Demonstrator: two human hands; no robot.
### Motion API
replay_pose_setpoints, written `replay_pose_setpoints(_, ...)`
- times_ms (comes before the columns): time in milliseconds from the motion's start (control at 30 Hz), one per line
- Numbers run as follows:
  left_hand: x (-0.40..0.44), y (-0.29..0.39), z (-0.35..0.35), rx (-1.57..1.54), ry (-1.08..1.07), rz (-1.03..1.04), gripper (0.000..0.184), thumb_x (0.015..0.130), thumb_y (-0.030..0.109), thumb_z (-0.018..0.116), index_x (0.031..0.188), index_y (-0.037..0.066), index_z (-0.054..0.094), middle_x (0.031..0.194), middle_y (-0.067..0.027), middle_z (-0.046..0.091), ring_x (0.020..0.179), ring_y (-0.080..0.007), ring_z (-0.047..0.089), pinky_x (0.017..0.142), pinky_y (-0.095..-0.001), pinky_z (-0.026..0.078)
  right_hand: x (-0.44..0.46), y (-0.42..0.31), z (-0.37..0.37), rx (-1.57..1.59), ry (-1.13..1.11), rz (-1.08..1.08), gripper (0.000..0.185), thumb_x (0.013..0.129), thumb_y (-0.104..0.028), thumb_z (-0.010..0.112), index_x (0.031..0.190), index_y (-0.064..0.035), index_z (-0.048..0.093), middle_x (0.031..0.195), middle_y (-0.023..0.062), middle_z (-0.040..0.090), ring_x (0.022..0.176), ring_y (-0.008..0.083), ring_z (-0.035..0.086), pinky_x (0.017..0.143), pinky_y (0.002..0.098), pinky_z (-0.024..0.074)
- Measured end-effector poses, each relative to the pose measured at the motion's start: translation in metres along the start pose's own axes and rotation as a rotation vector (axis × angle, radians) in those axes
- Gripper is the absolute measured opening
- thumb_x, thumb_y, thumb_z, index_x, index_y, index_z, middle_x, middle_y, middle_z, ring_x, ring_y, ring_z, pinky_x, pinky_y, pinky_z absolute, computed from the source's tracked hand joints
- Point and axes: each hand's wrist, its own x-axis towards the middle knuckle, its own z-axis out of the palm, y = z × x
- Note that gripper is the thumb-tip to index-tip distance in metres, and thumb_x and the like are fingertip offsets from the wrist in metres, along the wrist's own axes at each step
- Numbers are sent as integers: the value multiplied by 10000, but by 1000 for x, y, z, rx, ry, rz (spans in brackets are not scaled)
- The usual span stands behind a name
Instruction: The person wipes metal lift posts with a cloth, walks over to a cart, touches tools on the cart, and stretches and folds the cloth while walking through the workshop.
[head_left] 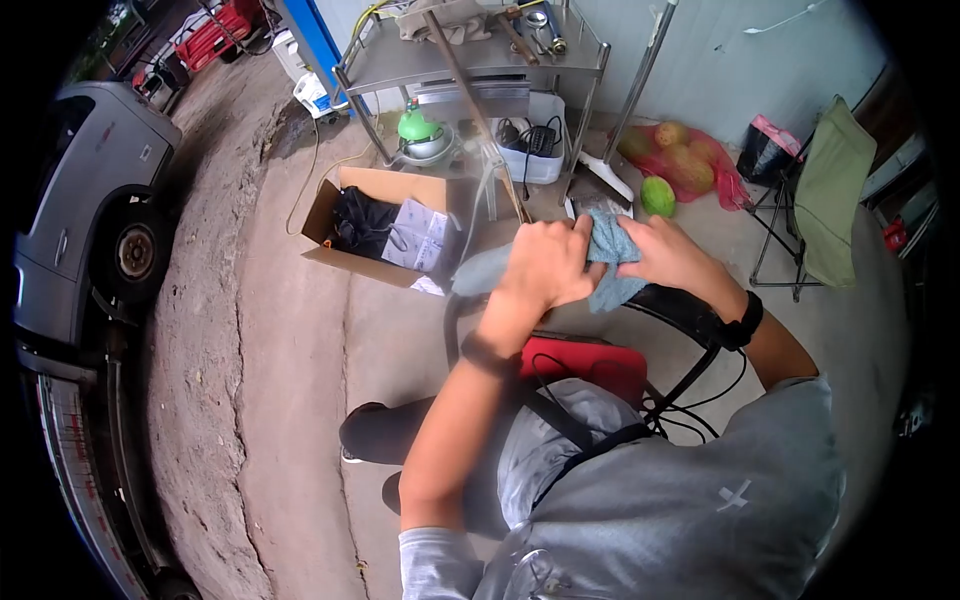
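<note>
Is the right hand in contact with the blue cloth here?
Touching. The head view shows the right hand gripping the near edge of the blue cloth.

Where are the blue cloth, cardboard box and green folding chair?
Blue cloth (613,238), head view: its upper folds.
Cardboard box (405,186), head view: its far wall.
Green folding chair (842,185), head view: its fabric.

Left hand (545,258) and right hand (678,258) gripping a bunched blue-grey cloth (614,240).
The cloth sits between them, above a red object (600,370). Beyond: an open cardboard box (340,262), a metal tabletop (385,72), fruit in a red net bag (690,168), a green folding chair (840,190); a grey vehicle (75,210) at far left.
</note>
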Motion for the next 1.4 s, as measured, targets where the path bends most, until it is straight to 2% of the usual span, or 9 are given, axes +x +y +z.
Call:
replay_pose_setpoints(100,-10,-8,-4,-25,30,-42,450,741,375,671,969,-3,586,753,-193,664,688,-379,661,617,-448,524,16,-11,2,29,5,-95,447,617,-116,787,987,40,592,806,262,636,803,443,620,694,468,503)
replay_pose_setpoints(200,-22,-17,-4,-66,125,-109,392,747,337,647,922,-6,575,790,-207,667,716,-370,670,637,-450,531,40,-27,10,-70,-3,-175,434,622,-178,802,964,8,610,798,223,654,790,418,638,687,469,518)
replay_pose_setpoints(333,-50,-34,1,-116,191,-208,375,766,295,677,972,8,553,861,-188,669,780,-377,669,662,-454,531,64,-49,21,-191,-35,-245,407,636,-189,779,937,13,595,748,237,638,762,431,629,671,476,517)
replay_pose_setpoints(600,-72,-43,6,-163,264,-305,344,787,249,708,977,32,521,882,-171,662,834,-371,655,684,-466,519,85,-77,21,-150,-162,-309,404,669,-251,780,940,-8,604,749,251,636,763,434,628,677,480,519)
replay_pose_setpoints(867,-104,-62,22,-308,304,-421,320,818,222,659,985,13,484,934,-204,643,885,-422,614,745,-505,494,110,-95,48,-291,-239,-378,380,659,-296,769,843,-4,609,699,233,631,713,425,637,654,486,524)
replay_pose_setpoints(1067,-138,-72,36,-444,439,-472,320,831,134,634,1077,5,474,989,-257,622,914,-475,579,783,-532,472,122,-133,65,-471,-258,-576,332,655,-260,762,827,-10,626,677,195,641,676,386,658,614,463,528)
replay_pose_setpoints(1100,-149,-71,38,-469,384,-517,327,854,128,610,1122,7,468,1014,-278,616,928,-487,569,790,-541,468,123,-139,70,-497,-268,-611,328,652,-250,766,830,-11,630,676,188,643,674,379,661,610,457,529)
replay_pose_setpoints(1333,-203,-85,76,-572,258,-635,214,901,164,527,1037,-1,506,985,-279,627,942,-482,580,794,-531,481,131,-162,140,-668,-393,-804,276,592,-205,809,794,-64,683,734,132,688,702,314,689,627,410,541)
replay_pose_setpoints(1400,-212,-83,75,-646,260,-636,214,914,175,499,1014,-12,525,987,-281,630,965,-477,581,808,-521,484,133,-166,154,-694,-416,-852,168,606,-170,759,729,-77,692,716,117,688,677,287,692,605,388,539)
